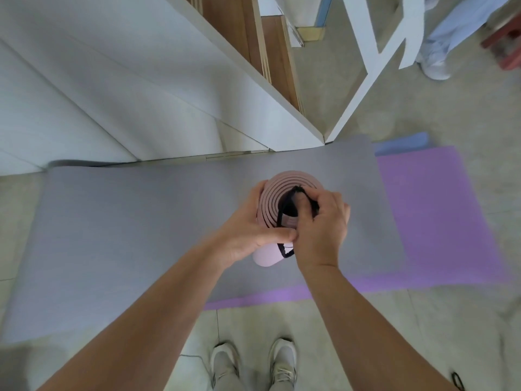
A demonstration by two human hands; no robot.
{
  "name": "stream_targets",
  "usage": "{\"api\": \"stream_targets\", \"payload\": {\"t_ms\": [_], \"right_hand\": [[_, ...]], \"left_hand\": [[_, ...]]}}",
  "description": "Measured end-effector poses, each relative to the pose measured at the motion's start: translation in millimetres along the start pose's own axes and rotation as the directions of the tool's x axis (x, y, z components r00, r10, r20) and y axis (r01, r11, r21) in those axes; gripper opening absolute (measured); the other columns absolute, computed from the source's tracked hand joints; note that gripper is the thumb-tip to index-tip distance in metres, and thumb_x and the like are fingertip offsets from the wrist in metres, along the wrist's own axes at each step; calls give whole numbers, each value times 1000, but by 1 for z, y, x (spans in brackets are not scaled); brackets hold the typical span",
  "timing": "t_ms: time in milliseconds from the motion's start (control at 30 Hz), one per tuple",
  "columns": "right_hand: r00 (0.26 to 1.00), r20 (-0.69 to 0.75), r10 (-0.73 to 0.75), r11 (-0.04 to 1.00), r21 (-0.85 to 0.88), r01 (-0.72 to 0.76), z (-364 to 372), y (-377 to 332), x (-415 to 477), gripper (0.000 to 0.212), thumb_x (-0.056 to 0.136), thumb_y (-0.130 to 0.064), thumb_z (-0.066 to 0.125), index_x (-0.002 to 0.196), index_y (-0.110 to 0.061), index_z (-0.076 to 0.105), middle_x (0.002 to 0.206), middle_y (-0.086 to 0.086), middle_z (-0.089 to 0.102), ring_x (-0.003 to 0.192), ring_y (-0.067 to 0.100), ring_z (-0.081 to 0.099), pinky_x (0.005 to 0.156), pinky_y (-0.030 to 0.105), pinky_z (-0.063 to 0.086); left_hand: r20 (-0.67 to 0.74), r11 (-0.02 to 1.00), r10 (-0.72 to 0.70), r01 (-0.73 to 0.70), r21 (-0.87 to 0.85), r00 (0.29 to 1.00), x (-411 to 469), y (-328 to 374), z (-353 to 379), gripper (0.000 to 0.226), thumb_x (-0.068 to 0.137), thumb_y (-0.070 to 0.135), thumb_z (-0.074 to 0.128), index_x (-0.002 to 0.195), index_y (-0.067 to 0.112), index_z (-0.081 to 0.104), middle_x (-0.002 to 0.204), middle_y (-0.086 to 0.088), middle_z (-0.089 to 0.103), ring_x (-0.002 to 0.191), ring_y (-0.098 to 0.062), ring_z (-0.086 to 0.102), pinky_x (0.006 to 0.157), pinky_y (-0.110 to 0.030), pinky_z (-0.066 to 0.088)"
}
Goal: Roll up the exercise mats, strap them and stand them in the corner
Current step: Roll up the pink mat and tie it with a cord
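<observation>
White boards [112, 94] block the far side, just behind the flat grey mat [127, 235]. White frame [366, 88] slants beside them. Open floor [465, 114] right; a person's legs [439, 43] well beyond.

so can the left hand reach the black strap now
Probably yes: the left hand grips the pink rolled mat, its thumb right beside the black strap, nothing between. The right hand pinches the strap higher up.
</observation>
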State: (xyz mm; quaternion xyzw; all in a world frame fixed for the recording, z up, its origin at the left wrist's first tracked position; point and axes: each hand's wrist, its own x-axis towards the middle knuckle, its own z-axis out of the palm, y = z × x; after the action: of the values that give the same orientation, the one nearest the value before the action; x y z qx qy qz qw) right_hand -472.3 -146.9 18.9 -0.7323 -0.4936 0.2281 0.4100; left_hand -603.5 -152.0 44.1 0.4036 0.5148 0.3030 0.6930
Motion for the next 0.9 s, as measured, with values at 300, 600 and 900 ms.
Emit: {"api": "stream_targets", "payload": {"t_ms": [300, 600, 900], "right_hand": [[985, 166, -44, 998, -28, 49, -20, 0, -1, 6, 87, -24, 73, 92, -24, 78, 83, -12, 62, 93, 20, 58, 76, 29, 45], [976, 218, -2, 951, -300, 69, -19, -15, -19, 20, 90, -52, 62, 89, -37, 75, 67, -11, 63, 77, 17, 55, 55, 28, 37], [825, 485, 291, 820, -571, 47, -28, -43, 74, 49, 76, -68, 68, 73, -20, 64, 66, -5, 62, 67, 18, 57, 58, 25, 34]], "left_hand": [[-222, 992, -110, 93, -82, 969, -6, 4, 11, 66, 79, -6, 66, 130, 33, 55, 91, 15, 72, 84, 2, 69, 80, -36, 56], [-663, 971, -44, 189, 149, 748, -4, -17, 47, 21, 104, 35, 36, 113, 37, 55, 95, 14, 67, 96, -16, 65, 90, -41, 51], [-682, 925, 68, 210, 317, 728, -13, -31, 47, 30, 106, 39, 32, 109, 24, 58, 93, 1, 69, 92, -28, 62, 80, -40, 48]]}}
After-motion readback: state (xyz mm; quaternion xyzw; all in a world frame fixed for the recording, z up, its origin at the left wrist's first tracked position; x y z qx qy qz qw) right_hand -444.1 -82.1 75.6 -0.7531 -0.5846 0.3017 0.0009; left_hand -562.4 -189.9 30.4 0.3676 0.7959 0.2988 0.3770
